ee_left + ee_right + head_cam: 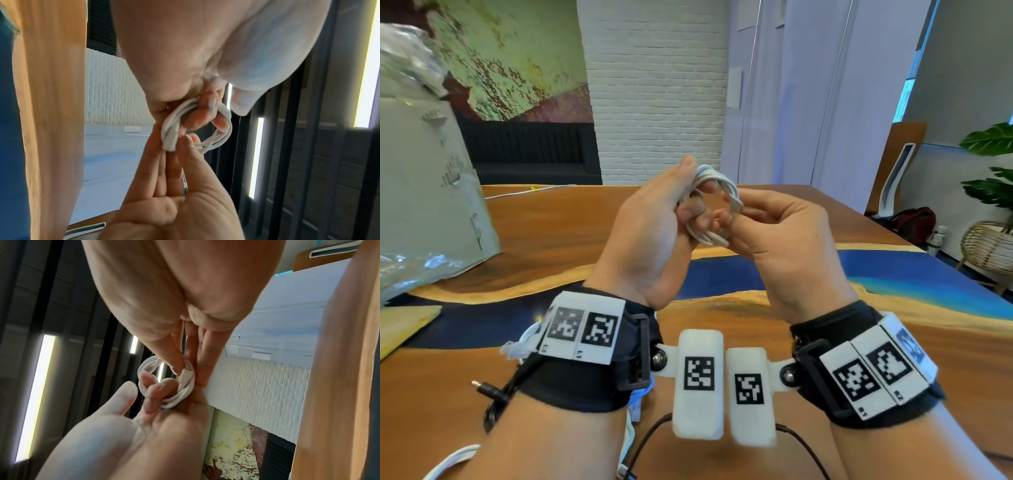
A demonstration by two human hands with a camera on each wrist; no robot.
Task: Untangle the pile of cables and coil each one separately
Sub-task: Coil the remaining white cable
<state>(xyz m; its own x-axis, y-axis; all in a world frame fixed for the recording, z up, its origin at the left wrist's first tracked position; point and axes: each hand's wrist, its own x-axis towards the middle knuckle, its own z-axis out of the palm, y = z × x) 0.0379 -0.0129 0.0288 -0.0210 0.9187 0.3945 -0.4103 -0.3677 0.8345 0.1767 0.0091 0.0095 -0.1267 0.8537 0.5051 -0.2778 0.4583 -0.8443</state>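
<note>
A white cable [734, 198] wound into a small coil is held up in the air above the wooden table [551, 240]. My left hand [654, 222] grips the coil, with its fingers [197, 116] curled through the loops [169, 131]. My right hand [784, 233] meets it from the right. In the right wrist view its thumb and fingers pinch the cable's white connector end [186, 374] against the coil [180, 395]. The far side of the coil is hidden behind the fingers.
A black cable [640, 442] and a black plug [482, 387] lie on the table near me, beside more white cable [448, 462]. A grey box [424, 188] with plastic wrap [414, 267] stands at the left. Another white cable [530, 190] lies at the far edge.
</note>
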